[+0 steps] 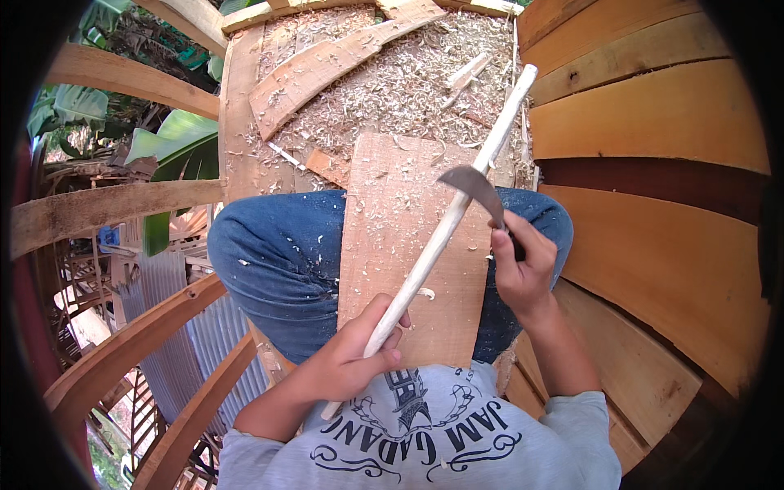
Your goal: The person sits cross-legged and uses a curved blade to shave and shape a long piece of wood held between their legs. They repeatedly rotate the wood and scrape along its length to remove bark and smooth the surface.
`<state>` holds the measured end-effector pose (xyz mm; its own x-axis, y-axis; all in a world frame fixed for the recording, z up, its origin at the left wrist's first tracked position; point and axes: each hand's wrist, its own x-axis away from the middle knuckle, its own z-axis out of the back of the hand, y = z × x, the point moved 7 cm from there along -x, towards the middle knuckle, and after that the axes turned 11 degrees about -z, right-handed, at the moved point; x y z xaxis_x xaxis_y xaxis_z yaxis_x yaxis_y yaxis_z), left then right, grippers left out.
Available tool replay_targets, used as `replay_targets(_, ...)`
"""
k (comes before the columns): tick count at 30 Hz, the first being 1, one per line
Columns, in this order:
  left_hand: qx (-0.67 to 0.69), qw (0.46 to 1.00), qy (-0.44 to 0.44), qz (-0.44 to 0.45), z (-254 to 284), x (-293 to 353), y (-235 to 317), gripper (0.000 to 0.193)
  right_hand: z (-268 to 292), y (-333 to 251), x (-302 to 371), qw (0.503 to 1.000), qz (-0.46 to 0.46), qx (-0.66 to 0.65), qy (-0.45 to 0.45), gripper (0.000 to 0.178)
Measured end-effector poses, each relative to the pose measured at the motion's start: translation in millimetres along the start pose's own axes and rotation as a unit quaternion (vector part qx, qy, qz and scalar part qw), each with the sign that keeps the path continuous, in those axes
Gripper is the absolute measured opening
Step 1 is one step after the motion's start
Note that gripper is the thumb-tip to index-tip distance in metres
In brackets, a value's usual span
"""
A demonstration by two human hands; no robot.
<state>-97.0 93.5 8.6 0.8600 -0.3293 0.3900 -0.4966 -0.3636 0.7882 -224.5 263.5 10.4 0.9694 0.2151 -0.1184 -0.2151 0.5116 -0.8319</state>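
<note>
Stick (441,237) sits in the left grip (351,347), closed round its low part, likely to keep it steady; the right grip (527,269), farther ahead, holds a curved knife (484,191) across it

Bright daylight — soft shadows | fisheye rim black, side planks (653,118) bowed | centre mostly sharp

board (453,282): matt wood, roughish grain | stick (434,247) above board: matt, whittled-looking wood | curved blade (480,188) above board: dull metal | shavings (408,90) beyond board: wood | jeans (278,269) beside board: matt denim
</note>
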Motion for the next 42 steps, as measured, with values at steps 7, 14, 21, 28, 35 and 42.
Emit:
replay_targets(7, 0.007, 1.000, 0.000, 0.012, -1, 3, 0, 0.038, -3, 5, 2, 0.999, -0.029, -0.017, -0.008, 0.012)
replay_targets(14, 0.062, 0.998, -0.008, 0.005, -3, 1, 2, 0.036, -2, 5, -11, 1.000, -0.006, -0.009, 0.024, 0.013)
replay_targets(21, 0.085, 0.995, -0.019, 0.041, -3, 7, -2, 0.035, -10, 4, -8, 1.000, -0.006, -0.014, -0.020, 0.014)
replay_targets(28, 0.086, 0.995, -0.014, 0.040, -2, 0, -2, 0.036, -13, 18, -5, 0.991, -0.111, -0.066, -0.036, 0.014)
replay_targets(35, 0.040, 0.998, -0.018, 0.043, -2, 0, -5, 0.034, -8, 18, -16, 0.997, -0.059, -0.031, -0.025, 0.010)
replay_targets(42, 0.053, 0.998, 0.009, 0.024, 1, 4, -10, 0.041, -8, 14, -14, 0.999, -0.037, -0.018, -0.020, 0.013)
